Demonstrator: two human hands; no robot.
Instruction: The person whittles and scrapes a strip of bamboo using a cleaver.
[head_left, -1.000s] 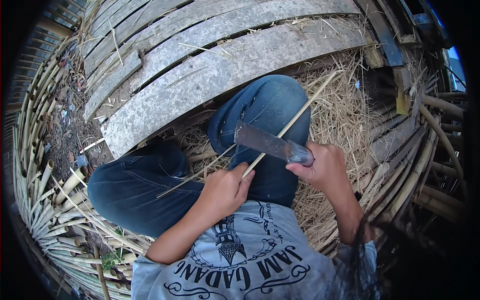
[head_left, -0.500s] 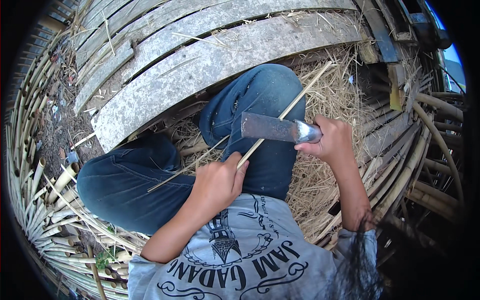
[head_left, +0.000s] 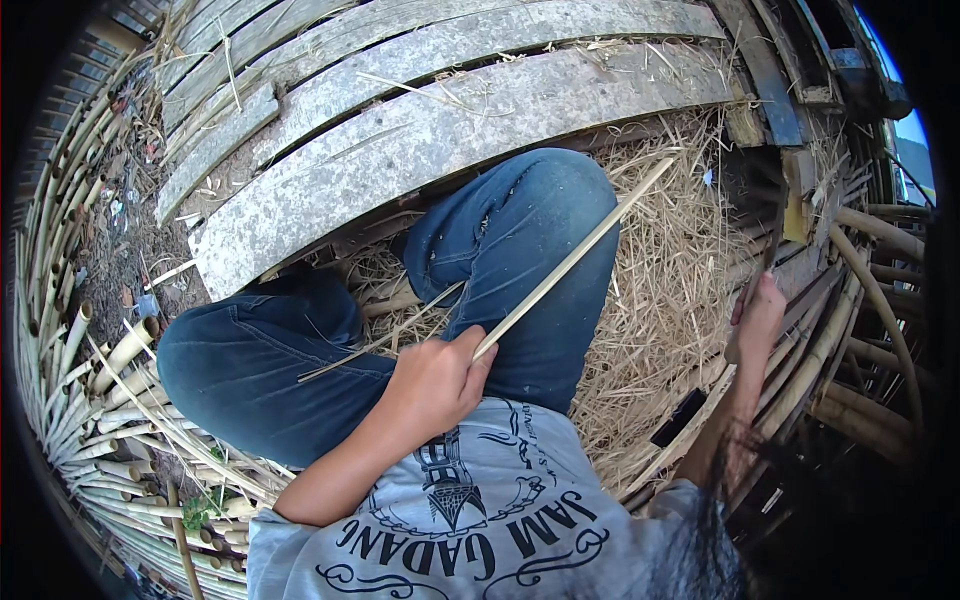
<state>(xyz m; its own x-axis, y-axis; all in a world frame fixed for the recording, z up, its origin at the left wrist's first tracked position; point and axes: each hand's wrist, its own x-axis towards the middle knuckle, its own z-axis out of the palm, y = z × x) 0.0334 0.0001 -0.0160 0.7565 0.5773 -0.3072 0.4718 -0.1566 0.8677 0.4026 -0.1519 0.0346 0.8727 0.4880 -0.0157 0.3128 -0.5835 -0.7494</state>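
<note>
A pale split bamboo strip [head_left: 570, 262] slants up and right across my bent knee, its far end over the shavings. My left hand [head_left: 437, 378] is closed round its lower end, near my shirt. Out to the right, my right hand [head_left: 758, 312] grips a broad knife [head_left: 775, 230], whose blade is seen nearly edge-on and points away from me; its handle is mostly hidden by the fingers. The knife is apart from the strip. A thinner bamboo piece [head_left: 372, 347] lies across my legs, running behind my left hand's side.
Weathered wooden planks [head_left: 450, 130] stretch across the far side. Bamboo shavings [head_left: 655, 270] cover the ground right of my knee. Cut bamboo poles [head_left: 125, 365] are piled at the left, and more poles [head_left: 880, 235] stand at the right. A small dark object [head_left: 680, 417] lies near my right forearm.
My right hand has swung the knife off the strip, out to the right, turning the blade edge-on. My left hand keeps its hold, and the strip's broader face now shows.
</note>
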